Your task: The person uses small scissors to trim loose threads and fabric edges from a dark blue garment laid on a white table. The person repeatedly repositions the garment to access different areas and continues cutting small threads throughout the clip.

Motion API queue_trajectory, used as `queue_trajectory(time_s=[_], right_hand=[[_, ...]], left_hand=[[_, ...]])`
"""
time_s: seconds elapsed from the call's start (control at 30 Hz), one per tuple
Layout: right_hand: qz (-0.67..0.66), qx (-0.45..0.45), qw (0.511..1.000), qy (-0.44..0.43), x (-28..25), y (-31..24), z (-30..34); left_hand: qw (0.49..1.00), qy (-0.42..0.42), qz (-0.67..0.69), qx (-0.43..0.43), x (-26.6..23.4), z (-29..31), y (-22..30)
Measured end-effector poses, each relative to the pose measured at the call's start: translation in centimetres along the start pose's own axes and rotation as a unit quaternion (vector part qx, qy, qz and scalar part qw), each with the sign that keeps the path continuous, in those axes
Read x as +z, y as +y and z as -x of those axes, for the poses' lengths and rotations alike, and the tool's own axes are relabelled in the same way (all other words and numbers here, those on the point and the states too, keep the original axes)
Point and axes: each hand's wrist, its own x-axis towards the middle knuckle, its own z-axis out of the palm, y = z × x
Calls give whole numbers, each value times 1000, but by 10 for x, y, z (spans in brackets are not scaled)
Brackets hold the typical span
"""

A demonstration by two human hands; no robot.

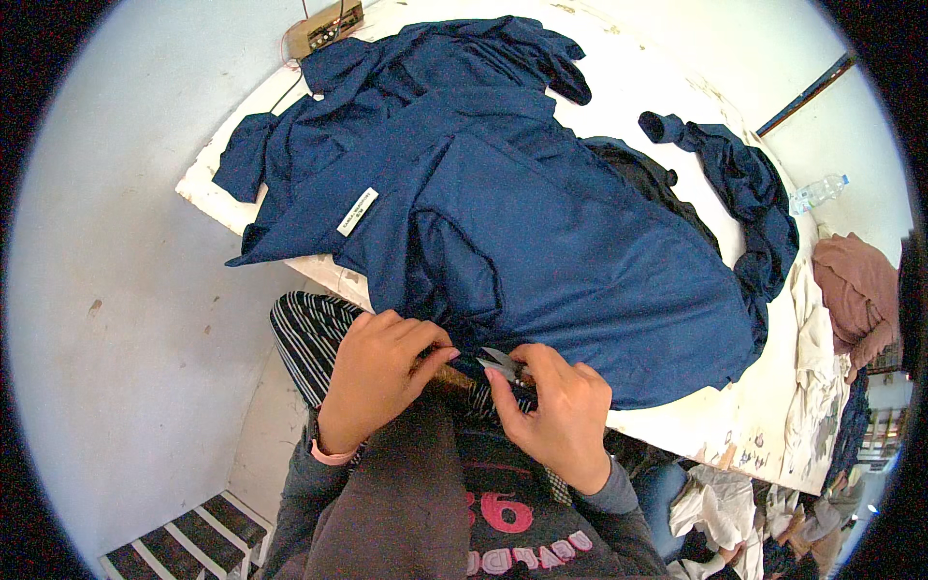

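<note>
A navy blue garment (599,280) lies spread and rumpled over the table, its near edge hanging toward my lap. A small white label (357,213) shows on its left part. My left hand (385,372) is closed in a pinch on the garment's near edge, thumb against forefinger. Just to the right, my right hand (558,411) grips a pair of small metal thread snips (500,363). Their blades point left toward the pinched cloth. My fingers partly hide the snips' handles, and whether the blades touch the cloth I cannot tell.
The white table (677,432) has a worn edge. A black cloth (646,174) and a navy sleeve (749,184) lie at the right, near a clear plastic bottle (820,192). A brown box with wires (325,29) stands far left. Loose cloths (720,512) are heaped at lower right.
</note>
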Motion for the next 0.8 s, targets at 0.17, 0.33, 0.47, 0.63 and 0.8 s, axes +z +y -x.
queue_trajectory(time_s=[0.17,0.33,0.47,0.63,0.8], right_hand=[[13,9,1000,-5,0,1,1],[11,-9,1000,-10,5,-3,0],[44,-35,998,-10,12,-9,-2],[61,-50,997,-18,19,-12,-2],[8,-47,999,-24,18,-6,-3]], left_hand=[[996,-23,60,-55,-3,1,-3],[997,-4,64,-41,-3,0,1],[998,-3,47,-33,-3,1,6],[1000,-18,0,-26,-4,5,9],[991,87,-14,-103,-24,18,-8]])
